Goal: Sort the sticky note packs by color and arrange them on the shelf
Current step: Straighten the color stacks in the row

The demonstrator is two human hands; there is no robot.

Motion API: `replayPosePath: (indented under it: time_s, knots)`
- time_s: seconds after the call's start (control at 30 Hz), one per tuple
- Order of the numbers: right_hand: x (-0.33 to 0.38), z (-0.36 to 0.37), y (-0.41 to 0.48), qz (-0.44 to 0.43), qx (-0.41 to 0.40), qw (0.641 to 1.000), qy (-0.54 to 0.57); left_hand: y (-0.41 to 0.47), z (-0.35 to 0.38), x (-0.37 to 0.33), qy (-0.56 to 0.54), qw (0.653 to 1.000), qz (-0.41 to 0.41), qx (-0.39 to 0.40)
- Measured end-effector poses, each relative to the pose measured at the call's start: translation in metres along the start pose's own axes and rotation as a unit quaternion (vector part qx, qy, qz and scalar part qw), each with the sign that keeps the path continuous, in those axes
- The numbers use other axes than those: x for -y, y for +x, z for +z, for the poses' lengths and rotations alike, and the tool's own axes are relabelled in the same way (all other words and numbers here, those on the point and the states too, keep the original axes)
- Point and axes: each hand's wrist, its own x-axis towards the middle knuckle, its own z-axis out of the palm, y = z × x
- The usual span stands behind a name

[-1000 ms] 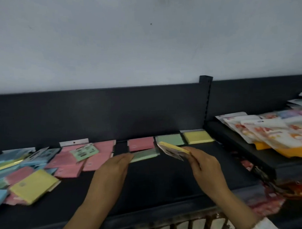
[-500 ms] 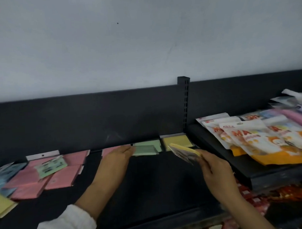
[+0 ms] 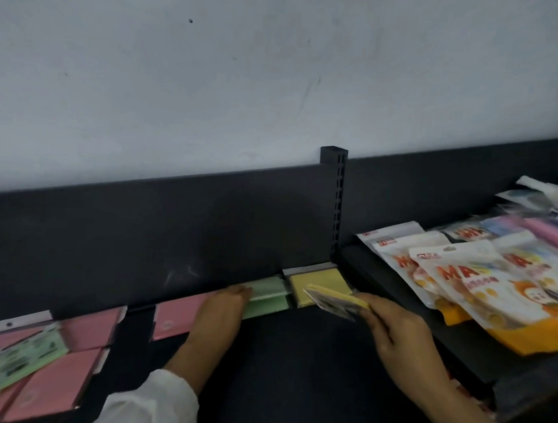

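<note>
Two stacked pale green sticky note packs (image 3: 268, 290) lie at the back of the black metal shelf (image 3: 292, 369). The left hand (image 3: 221, 311) reaches over them, its fingers (image 3: 242, 290) stretched out straight and touching the upper pack's left edge. Just to the right lies a flat yellow pack (image 3: 318, 281). In front of it, the right hand (image 3: 392, 330) pinches a tilted yellow sticky note pack (image 3: 334, 299) in curled fingers. Pink packs (image 3: 177, 316) lie to the left, and printed snack bags (image 3: 463, 284) sit on the neighbouring shelf.
</note>
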Motion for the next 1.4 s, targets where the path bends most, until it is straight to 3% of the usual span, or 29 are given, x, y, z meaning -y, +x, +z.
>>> replayPosePath:
  time_s: [0.23,0.5,0.67,0.8,1.0,1.4]
  knots:
    - [0.0,0.014,0.006,0.004,0.012,1.0,-0.021,0.0,0.014,0.009,0.04,0.998,0.051,0.014]
    - [0.004,0.014,0.018,-0.054,-0.008,0.996,-0.076,-0.002,0.011,0.005,-0.018,1.0,0.013,-0.006]
    - [0.006,0.017,0.049,-0.138,-0.001,0.964,-0.226,-0.002,0.012,0.005,-0.01,1.0,0.022,0.01]
    - [0.008,0.033,0.08,-0.133,0.038,0.947,-0.291,-0.005,0.012,0.004,-0.055,0.998,0.004,-0.009]
    - [-0.004,0.074,0.078,-0.048,0.191,0.946,-0.257,-0.004,0.014,0.001,-0.075,0.997,-0.018,-0.011]
    - [-0.014,0.085,0.075,-0.055,0.152,0.965,-0.204,-0.006,0.014,0.002,-0.068,0.997,-0.015,-0.015]
